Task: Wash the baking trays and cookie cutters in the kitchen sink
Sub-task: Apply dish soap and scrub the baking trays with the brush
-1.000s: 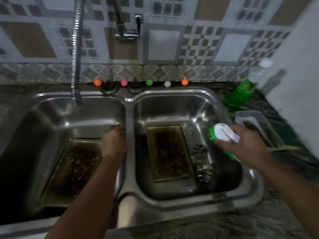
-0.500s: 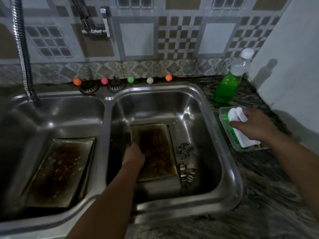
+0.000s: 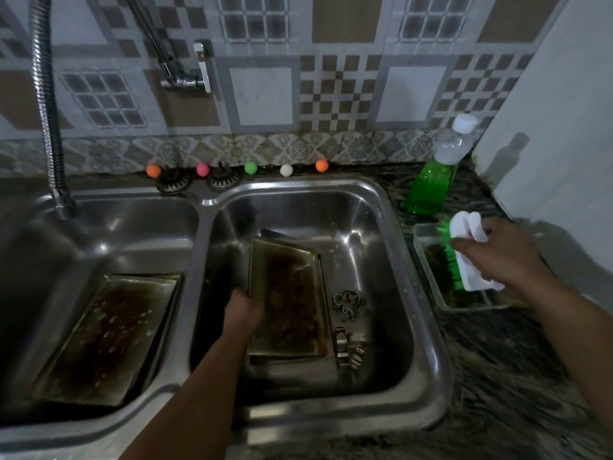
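A dirty baking tray (image 3: 292, 300) with burnt brown residue lies in the right basin of the steel double sink (image 3: 428, 330). My left hand (image 3: 243, 308) grips its left edge and tilts that side up. Another dirty tray (image 3: 106, 333) rests in the left basin. Metal cookie cutters lie to the right of the tilted tray: a flower-like one (image 3: 346, 302) and two smaller ones (image 3: 348, 346). My right hand (image 3: 497, 254) holds a white scrub brush with green bristles (image 3: 464, 254) over a clear plastic tub (image 3: 431, 293) on the counter.
A bottle of green dish soap (image 3: 434, 180) stands behind the tub by the white side wall. A flexible tap hose (image 3: 46, 114) hangs over the left basin, with a wall tap (image 3: 189, 74) above. Small coloured balls (image 3: 250, 168) and two drain strainers (image 3: 199, 179) line the back rim.
My left hand went from the left basin into the right one and took hold of the tray, lifting its left side. My right hand carried the brush from over the basin to the tub.
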